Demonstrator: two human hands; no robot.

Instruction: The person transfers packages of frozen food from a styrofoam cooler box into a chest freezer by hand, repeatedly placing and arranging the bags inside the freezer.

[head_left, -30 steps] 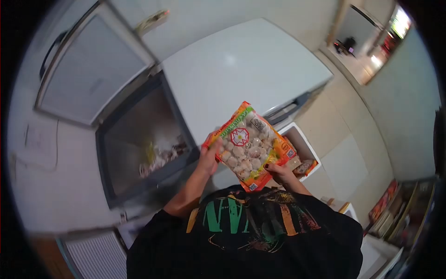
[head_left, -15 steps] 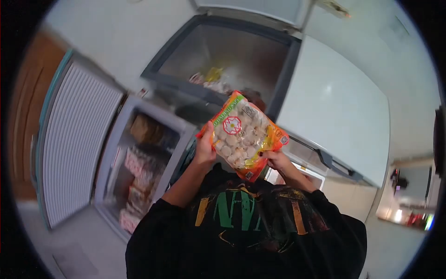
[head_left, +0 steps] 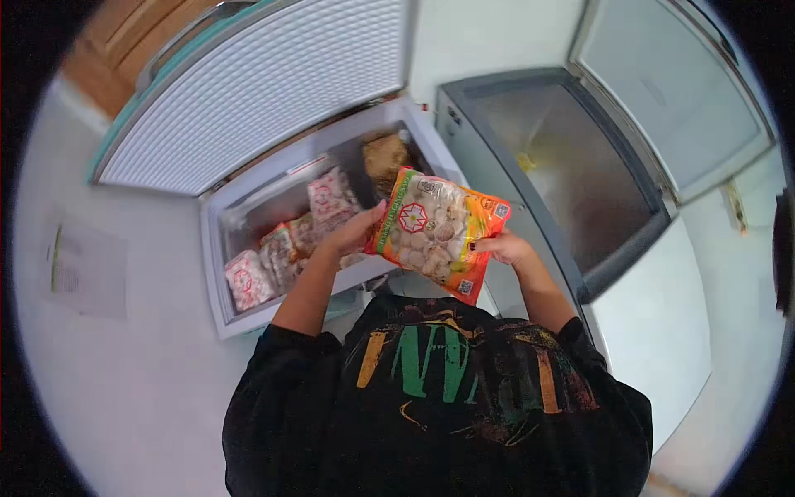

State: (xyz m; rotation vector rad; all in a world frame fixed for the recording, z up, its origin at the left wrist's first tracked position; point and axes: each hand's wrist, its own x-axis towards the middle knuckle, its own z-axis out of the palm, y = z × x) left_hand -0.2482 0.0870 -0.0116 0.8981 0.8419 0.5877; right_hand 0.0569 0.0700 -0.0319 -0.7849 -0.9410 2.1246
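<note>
Head cam: L hand [head_left: 354, 232] clamped on bag [head_left: 432, 238] at its 9 o'clock edge, R hand [head_left: 504, 248] clamped at 3. Bag mid-view. White freezer [head_left: 431, 145] w/ packs [head_left: 330, 197] approx 9-10 o'clock of bag, grey freezer [head_left: 625, 257] at 2.

Left of the bag [head_left: 435, 232], the pale-rimmed freezer [head_left: 214, 273] lies open, lid [head_left: 269, 103] blocking behind.

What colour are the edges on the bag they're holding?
The bag has orange-red edges and a green strip along one side, clearest in the head view.
</note>
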